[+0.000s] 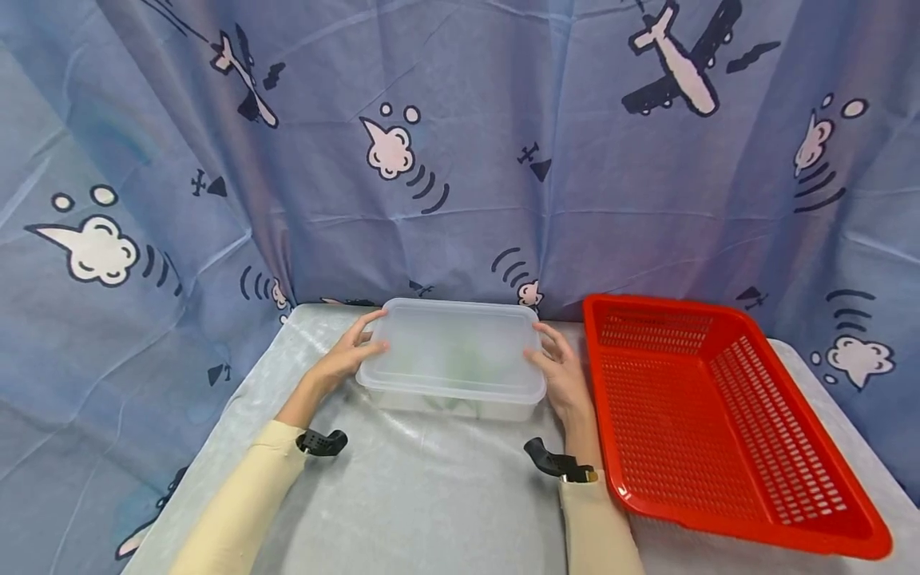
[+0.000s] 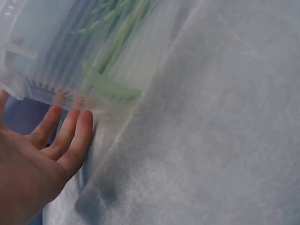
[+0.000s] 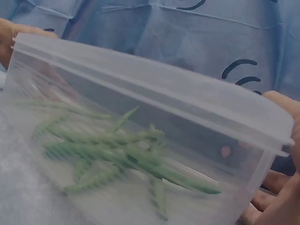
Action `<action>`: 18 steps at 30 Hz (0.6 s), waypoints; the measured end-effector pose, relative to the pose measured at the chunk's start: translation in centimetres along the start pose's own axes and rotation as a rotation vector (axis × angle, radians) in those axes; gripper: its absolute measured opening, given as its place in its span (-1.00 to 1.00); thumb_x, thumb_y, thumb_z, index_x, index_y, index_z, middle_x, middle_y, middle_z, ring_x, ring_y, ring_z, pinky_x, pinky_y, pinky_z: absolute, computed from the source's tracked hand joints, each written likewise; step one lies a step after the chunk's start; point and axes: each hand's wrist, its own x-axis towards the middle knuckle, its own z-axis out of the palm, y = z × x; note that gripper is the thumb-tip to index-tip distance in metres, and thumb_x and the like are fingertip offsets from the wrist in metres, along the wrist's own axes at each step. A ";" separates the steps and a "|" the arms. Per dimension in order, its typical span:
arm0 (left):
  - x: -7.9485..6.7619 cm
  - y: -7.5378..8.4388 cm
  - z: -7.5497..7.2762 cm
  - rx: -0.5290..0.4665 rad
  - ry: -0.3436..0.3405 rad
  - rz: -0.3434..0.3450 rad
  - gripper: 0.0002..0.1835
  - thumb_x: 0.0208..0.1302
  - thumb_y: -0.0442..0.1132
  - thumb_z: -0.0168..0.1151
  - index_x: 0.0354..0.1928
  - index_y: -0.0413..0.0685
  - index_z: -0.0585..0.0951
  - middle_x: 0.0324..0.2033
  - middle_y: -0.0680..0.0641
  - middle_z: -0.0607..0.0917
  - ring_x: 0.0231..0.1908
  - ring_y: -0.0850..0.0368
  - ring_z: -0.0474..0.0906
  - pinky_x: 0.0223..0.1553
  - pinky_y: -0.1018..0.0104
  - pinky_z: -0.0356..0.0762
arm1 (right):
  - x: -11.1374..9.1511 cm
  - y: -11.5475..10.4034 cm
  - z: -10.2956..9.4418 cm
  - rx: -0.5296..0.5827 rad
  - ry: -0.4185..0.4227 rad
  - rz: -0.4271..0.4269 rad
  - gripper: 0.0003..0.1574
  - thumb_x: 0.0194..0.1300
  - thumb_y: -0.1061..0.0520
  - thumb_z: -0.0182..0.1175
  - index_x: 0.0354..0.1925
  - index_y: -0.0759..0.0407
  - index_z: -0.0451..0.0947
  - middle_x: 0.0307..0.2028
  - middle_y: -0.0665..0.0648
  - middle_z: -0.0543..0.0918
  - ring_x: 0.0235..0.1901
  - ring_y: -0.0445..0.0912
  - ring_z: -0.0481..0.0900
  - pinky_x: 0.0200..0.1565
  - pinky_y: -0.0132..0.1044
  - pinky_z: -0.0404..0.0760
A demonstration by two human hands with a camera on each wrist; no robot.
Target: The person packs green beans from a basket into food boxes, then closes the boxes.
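A clear rectangular plastic food container (image 1: 460,406) with a translucent lid (image 1: 453,347) on top is between the two hands. Inside lie several slim green pods (image 3: 126,150), like green chilies or beans; through the lid they show only as a green blur. My left hand (image 1: 345,356) holds the left end, thumb over the lid's edge; in the left wrist view its fingertips (image 2: 84,117) are against the container's end wall. The opposite end is gripped by my right hand (image 1: 564,375), thumb on the lid and fingers down the side, partly hidden.
A large red plastic basket (image 1: 683,431) with perforated walls stands on the right, close beside the right forearm. Grey-white cloth covers the table (image 1: 424,495). Behind it hangs a blue curtain (image 1: 460,224) with airplane prints. Black straps (image 1: 568,467) are on both wrists.
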 end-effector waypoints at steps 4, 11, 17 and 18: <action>-0.3 -0.3 0.1 -0.020 0.014 -0.022 -0.26 0.43 -0.29 0.23 0.56 0.07 0.16 0.43 -0.46 0.08 0.38 -0.37 0.11 0.16 -0.17 0.42 | -0.2 0.1 0.0 -0.039 -0.001 0.012 -0.30 0.31 0.42 0.22 0.38 0.14 0.41 0.41 0.34 0.24 0.19 0.14 0.41 -0.07 -0.23 0.57; -0.5 -0.2 0.4 0.055 0.013 -0.012 -0.25 0.43 -0.22 0.27 0.57 0.17 0.19 0.53 -0.27 -0.01 0.48 -0.31 -0.11 0.28 -0.38 0.18 | -0.8 -1.0 -0.2 -0.131 0.012 0.023 -0.30 0.32 0.32 0.29 0.39 0.09 0.44 0.41 0.34 0.28 0.24 0.22 0.40 0.11 0.00 0.53; -0.7 0.9 0.2 0.150 -0.027 0.062 -0.26 0.40 -0.24 0.30 0.56 0.04 0.25 0.57 -0.13 0.02 0.48 -0.34 -0.11 0.30 -0.44 0.05 | -1.7 -4.1 1.6 -0.309 0.119 -0.083 -0.36 0.29 0.19 0.40 0.29 0.26 0.51 0.35 0.33 0.39 0.36 0.26 0.25 0.37 0.11 0.22; -0.8 1.1 0.1 0.151 -0.033 0.061 -0.26 0.40 -0.24 0.30 0.56 0.02 0.25 0.56 -0.15 0.04 0.48 -0.34 -0.10 0.29 -0.45 0.06 | -1.8 -4.5 2.1 -0.325 0.141 -0.105 -0.39 0.28 0.19 0.41 0.26 0.27 0.53 0.32 0.31 0.43 0.36 0.25 0.25 0.36 0.11 0.23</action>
